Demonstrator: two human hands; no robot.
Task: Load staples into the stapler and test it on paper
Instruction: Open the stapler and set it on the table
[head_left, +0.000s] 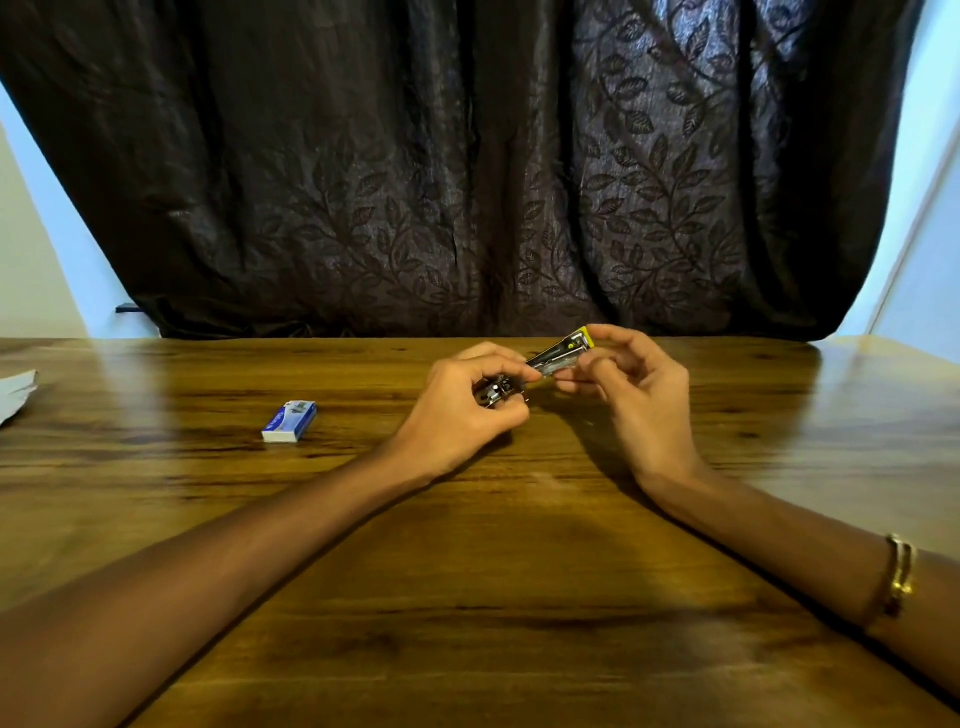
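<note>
- Hand on our left (470, 400) grips the stapler (540, 366) by its metal hinge end, just above the surface (519, 571) at frame centre.
- Our right hand (631, 384) pinches its raised yellow-tipped end.
- We judge it small, rigid, light and slick, so hold its sides.
- Staple box (289, 421) lies left, paper (15, 392) far left.

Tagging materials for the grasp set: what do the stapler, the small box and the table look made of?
Stapler: shiny metal by its glints, with a yellow end that may be plastic. Small box: likely printed cardboard, blue and white, matte. Table: wood or wood-look veneer, with visible grain and a glossy sheen.
</note>
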